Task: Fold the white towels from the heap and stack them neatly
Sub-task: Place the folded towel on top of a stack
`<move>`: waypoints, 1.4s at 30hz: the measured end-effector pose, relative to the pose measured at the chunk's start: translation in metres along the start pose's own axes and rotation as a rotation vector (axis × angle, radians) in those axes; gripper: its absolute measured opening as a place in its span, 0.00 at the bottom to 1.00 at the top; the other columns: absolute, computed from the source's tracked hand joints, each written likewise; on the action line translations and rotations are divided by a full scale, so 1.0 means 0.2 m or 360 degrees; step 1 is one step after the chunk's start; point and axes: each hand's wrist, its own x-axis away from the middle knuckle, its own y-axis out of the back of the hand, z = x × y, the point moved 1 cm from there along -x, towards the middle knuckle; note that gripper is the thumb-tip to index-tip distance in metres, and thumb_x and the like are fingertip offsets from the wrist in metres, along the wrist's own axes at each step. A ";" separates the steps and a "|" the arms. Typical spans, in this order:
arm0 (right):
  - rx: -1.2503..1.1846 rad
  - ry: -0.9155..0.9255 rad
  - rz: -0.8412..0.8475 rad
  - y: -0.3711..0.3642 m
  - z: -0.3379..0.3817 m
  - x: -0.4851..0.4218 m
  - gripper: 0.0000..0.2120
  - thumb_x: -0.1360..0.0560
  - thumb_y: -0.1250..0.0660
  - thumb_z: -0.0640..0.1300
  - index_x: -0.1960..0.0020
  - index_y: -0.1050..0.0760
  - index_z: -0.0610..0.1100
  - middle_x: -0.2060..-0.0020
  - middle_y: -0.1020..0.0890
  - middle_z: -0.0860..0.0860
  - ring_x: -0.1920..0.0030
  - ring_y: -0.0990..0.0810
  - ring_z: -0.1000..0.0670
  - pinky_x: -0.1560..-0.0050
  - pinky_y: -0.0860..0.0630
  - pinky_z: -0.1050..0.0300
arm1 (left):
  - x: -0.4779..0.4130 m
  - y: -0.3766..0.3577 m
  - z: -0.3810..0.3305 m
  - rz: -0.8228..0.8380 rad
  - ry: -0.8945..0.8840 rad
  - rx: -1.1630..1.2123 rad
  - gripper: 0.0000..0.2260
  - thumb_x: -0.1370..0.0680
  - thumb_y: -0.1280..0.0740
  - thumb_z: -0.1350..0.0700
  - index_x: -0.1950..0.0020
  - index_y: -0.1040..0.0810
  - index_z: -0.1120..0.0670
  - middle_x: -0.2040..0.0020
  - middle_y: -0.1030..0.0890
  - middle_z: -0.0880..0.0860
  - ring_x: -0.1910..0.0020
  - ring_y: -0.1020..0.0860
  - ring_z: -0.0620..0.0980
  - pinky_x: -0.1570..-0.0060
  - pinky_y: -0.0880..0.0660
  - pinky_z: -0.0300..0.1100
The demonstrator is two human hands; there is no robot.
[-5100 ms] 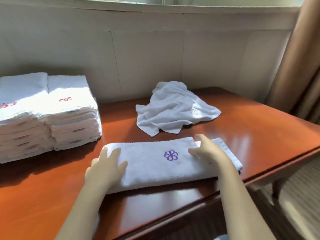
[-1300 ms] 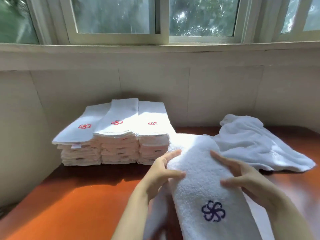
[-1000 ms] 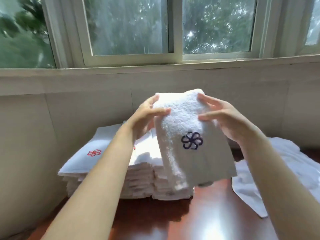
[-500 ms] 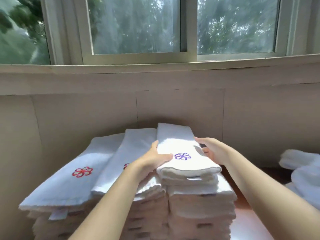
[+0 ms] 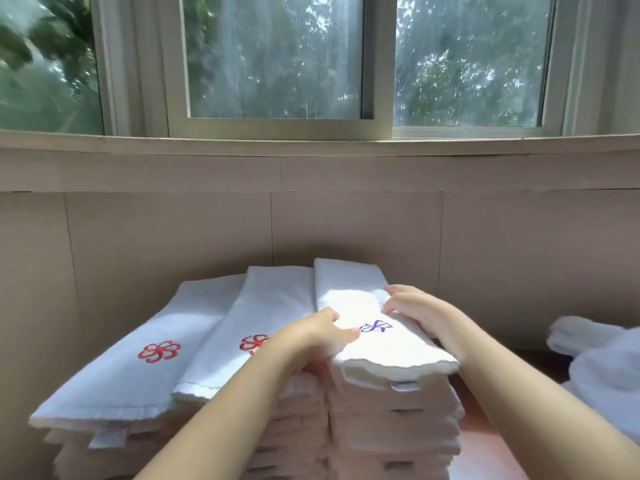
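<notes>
White terry is what lies under my fingers: the folded towel (image 5: 360, 303) with the purple flower emblem lies flat on top of the right-hand stack (image 5: 391, 420), its long side running away from me toward the wall (image 5: 346, 223). My left hand (image 5: 311, 337) sits at its left edge, with two fingertips resting on top just beside the emblem and the rest of the hand against the side of the stack; the fingers are loosely bent and press rather than grip. My right hand (image 5: 426, 317) lies along the right edge, its fingers nearly straight and their tips resting on the top face, so it too presses and holds nothing.

Two more stacks stand touching on the left, the middle stack (image 5: 270, 306) and the left stack (image 5: 138, 372), each topped by a towel with a red flower emblem. At the far right, apart from the stacks, lies the heap of unfolded towels (image 5: 609, 372), partly cut off by the edge of view. A strip of the reddish-brown surface (image 5: 485, 441) shows between it and the stacks. Above the wall is a window (image 5: 277, 64) with green leaves outside.
</notes>
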 end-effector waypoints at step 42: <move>0.1371 -0.0259 -0.0348 0.95 -1.62 1.34 0.16 0.23 0.42 0.49 0.35 0.33 0.52 0.35 0.30 0.53 0.31 0.35 0.49 0.37 0.34 0.49 | 0.50 -1.60 -0.72 -0.0037 -0.0969 -0.0974 0.23 0.22 0.44 0.56 0.27 0.39 0.48 0.28 0.39 0.53 0.35 0.31 0.55 0.49 0.31 0.48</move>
